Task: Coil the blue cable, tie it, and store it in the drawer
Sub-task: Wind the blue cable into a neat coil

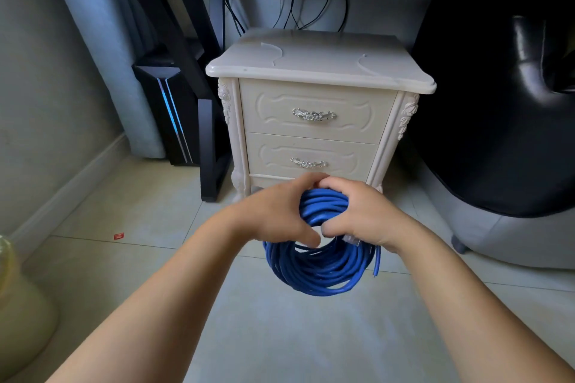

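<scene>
Left forearm (161,289) and right forearm (460,289) enter from the lower edge and converge ahead on one bundle. Left grip (273,214): fingers curled over the top of the blue cable (317,270), thumb tucked under the near side of the loops; closed on the cable. Right grip (361,214): likewise wrapped round the upper part of the bundle and closed on it, directly beside the left grip, the two nearly meeting over the top. Cable is wound into a round coil of many turns. Its upper arc is gathered between the grips and the rest hangs below them, apparently clear of the tiled floor (280,336). A clear plug (351,239) shows just under the right grip, and a loose cable end (377,261) dangles at the coil's right side. No tie, strap or knot is visible around the loops; the section inside the grips is hidden, so whether binding has begun cannot be told. Beyond the grips stands a white cabinet (317,62) with an upper drawer (314,102) and a lower drawer (311,149), both closed, the lower one just past the grips. Assessment: coiling appears complete or very nearly so. Tying is the step in hand or next due. Opening a drawer, placing the coil inside and closing it remain outstanding.
</scene>
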A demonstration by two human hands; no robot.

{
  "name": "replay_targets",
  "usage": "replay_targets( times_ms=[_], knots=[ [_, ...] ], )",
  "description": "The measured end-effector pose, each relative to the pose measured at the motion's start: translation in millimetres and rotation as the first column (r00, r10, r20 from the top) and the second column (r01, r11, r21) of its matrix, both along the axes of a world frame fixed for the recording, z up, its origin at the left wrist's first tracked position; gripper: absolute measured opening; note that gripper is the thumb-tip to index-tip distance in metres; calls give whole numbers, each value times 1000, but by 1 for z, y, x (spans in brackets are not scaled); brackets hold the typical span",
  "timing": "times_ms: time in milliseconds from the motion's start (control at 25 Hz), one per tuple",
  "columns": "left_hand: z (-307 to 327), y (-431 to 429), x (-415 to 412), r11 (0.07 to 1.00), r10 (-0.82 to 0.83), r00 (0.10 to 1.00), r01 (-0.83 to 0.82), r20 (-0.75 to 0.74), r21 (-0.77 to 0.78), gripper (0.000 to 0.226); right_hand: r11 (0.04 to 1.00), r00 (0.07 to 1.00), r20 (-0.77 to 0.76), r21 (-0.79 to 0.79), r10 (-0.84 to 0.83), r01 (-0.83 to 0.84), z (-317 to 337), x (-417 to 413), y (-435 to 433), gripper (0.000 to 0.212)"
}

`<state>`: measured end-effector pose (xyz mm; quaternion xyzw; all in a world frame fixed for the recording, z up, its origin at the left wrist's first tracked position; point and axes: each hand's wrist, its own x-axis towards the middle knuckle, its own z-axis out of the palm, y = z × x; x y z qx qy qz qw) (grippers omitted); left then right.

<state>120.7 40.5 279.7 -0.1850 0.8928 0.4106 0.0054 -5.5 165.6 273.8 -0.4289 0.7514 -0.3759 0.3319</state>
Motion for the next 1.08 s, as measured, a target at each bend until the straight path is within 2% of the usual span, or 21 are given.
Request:
replay_targets(
  times_ms=[80,160,240,320,520,640,760,840,920,1000,1080],
  knots=[
    [-7,5,-3,994,14,999,-10,34,-109,79,999,996,-91,37,2,1,0,1,-2,53],
    [-10,6,-5,994,105,994,-106,-23,-36,65,1000,995,-102,10,-8,9,2,-1,-2,60],
    [-9,1,-7,974,199,976,-187,-88,131,48,994,993,117,-102,-19,31,9,-8,1,62],
    [-8,-4,-6,938,259,959,-221,-117,266,39,977,948,318,-196,-12,78,14,-13,5,54],
    [-10,-7,-6,873,320,938,-240,-129,424,40,989,978,192,-140,84,-57,9,-22,7,89],
    [-14,-17,-8,789,440,889,-314,-128,529,41,991,975,208,-123,78,-53,7,-24,7,94],
    [-18,-21,-8,704,502,857,-324,-120,632,49,975,992,97,-202,-76,94,-5,-19,-2,82],
    [-19,-22,-7,745,453,882,-293,-133,599,50,950,985,16,-260,-173,171,-13,-16,-9,71],
    [-16,-24,-5,837,352,927,-249,-131,488,50,940,979,-3,-280,-203,194,-15,-19,-10,69],
    [-11,-26,-3,896,271,955,-203,-123,396,48,949,985,-23,-274,-170,157,-13,-22,-10,71],
    [-7,-26,-4,916,238,963,-179,-125,360,48,967,993,-64,-242,-102,83,-10,-21,-12,73]
  ],
)
